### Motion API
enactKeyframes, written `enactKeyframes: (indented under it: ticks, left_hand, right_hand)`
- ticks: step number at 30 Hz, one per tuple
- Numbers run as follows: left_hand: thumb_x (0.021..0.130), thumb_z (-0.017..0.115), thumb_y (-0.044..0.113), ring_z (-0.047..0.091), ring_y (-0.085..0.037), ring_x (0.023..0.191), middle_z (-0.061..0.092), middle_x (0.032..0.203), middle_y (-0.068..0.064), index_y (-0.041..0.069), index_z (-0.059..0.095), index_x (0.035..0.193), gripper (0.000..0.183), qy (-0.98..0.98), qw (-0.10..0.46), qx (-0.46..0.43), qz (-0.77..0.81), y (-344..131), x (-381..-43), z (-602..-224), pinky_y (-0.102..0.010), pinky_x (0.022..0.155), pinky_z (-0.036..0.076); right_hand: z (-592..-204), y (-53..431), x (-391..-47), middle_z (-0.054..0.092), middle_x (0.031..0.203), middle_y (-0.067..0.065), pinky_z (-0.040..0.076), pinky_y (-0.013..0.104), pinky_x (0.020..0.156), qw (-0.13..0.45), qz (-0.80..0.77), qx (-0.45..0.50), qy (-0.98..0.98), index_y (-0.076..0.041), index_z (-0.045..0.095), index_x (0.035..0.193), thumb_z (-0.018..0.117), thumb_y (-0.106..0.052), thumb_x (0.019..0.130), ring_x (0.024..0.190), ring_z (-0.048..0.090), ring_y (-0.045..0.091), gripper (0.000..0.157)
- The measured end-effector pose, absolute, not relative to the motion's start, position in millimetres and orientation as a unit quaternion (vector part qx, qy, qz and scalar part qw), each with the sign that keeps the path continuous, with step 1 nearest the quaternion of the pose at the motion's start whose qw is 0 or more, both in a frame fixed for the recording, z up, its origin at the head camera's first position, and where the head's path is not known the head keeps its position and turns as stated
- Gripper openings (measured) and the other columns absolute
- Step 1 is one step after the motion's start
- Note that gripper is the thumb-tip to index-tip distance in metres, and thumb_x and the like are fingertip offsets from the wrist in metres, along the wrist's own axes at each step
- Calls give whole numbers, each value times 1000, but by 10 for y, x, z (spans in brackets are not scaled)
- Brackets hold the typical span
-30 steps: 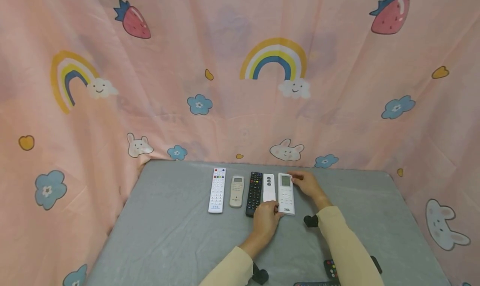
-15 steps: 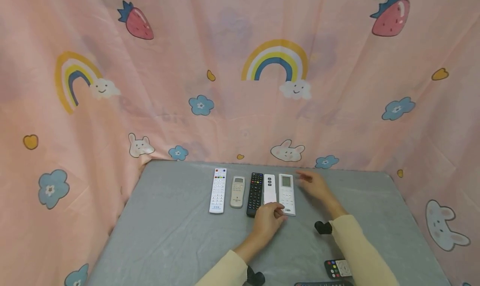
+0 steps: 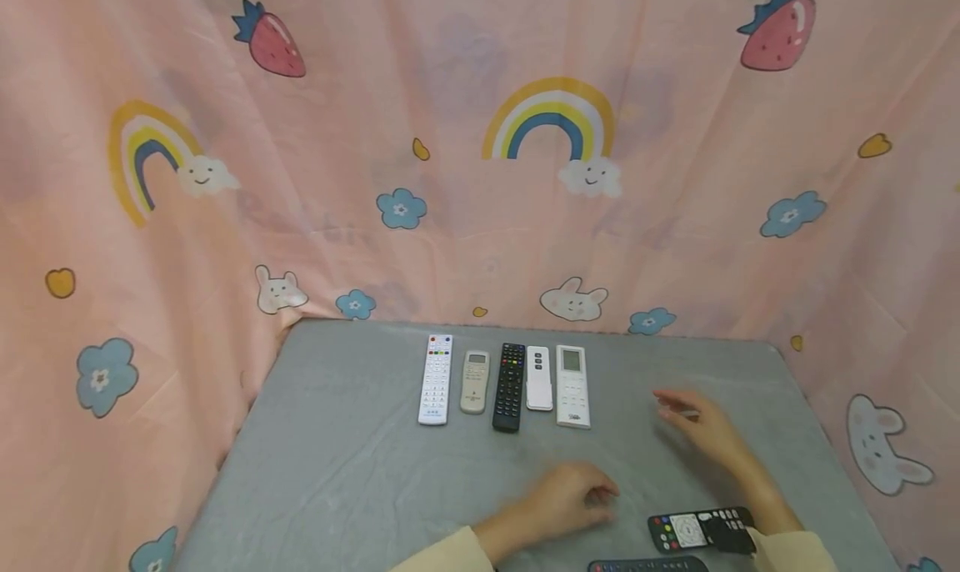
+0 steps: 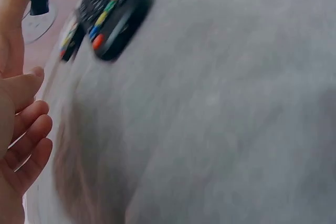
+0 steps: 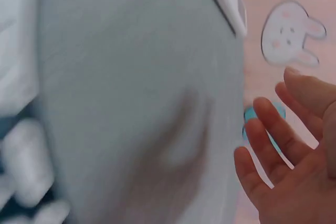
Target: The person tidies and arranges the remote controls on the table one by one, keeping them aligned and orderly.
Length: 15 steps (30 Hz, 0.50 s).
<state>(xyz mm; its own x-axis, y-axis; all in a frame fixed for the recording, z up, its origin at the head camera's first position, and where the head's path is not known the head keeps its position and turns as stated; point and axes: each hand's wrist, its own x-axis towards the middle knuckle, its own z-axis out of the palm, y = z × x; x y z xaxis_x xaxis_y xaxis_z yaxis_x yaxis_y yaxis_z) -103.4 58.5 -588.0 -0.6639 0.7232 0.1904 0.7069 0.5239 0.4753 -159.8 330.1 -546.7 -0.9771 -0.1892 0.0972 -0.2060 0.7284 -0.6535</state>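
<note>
Five remotes would exceed a short tally, so several stand in a row at the back of the table: a long white remote (image 3: 435, 380), a small beige remote (image 3: 474, 382), a black remote (image 3: 509, 388), a slim white remote (image 3: 538, 378) and a white air conditioner remote (image 3: 573, 387) with a screen. My left hand (image 3: 566, 499) is in the air in front of the row, fingers loosely bent and holding nothing. To the right, my right hand (image 3: 705, 430) hovers with relaxed fingers, also holding nothing. Closest to both hands lies a black remote with coloured buttons (image 3: 686, 530).
Another dark remote (image 3: 648, 565) lies at the bottom edge of the head view, partly cut off. Grey cloth covers the table (image 3: 337, 439). A pink printed curtain (image 3: 450, 247) hangs behind the table and along its sides.
Both hands have left the row of remotes. The left has drawn back toward the front, the right back and to the right. The row lies where it was.
</note>
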Motion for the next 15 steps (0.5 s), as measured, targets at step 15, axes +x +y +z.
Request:
enactKeyframes:
  ticks: [15]
  left_hand:
    - [81, 78, 46, 51, 17, 84, 66, 95, 22, 28, 66, 121, 45, 862, 53, 443, 240, 1032, -983, -5997, 2, 76, 33]
  right_hand:
    - [-5564, 4185, -823, 69, 119, -10, 52, 21, 76, -158, 319, 4, -934, -7, 67, 126, 75, -34, 85, 92, 43, -24, 50]
